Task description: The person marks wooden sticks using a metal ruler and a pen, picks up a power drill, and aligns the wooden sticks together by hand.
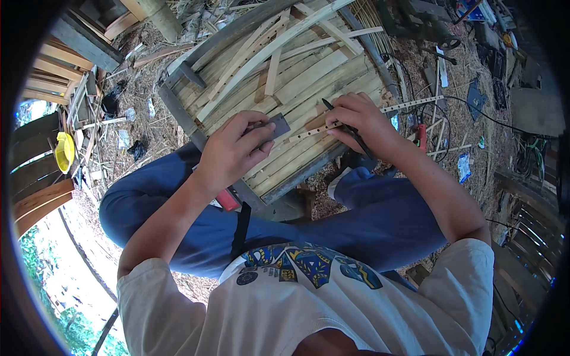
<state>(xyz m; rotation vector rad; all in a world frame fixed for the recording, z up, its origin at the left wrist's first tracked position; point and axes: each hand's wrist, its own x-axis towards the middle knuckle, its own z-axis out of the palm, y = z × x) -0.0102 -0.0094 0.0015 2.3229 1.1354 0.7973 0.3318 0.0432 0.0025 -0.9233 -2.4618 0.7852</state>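
Note:
My left hand [234, 145] is closed around a small dark flat plate [275, 126], whose squared end sticks out past the fingers over the slatted wooden bench. My right hand [363, 126] pinches a thin wooden strip [415, 102] with a row of dark holes along it. A dark, slim pointed tool [358, 140] also lies in those fingers, its tip showing above them and its other end below. The strip's left end reaches toward the plate, and its right end extends beyond the bench. My palms hide part of what each hand grips.
Several loose wooden strips [273, 72] lie crossed on the slatted bench [350, 86], one of them with holes. Its raised frame edge [297, 177] runs close before my knees. Scraps and shavings cover the ground; a yellow object [64, 152] sits at left, a dark cable [487, 113] at right.

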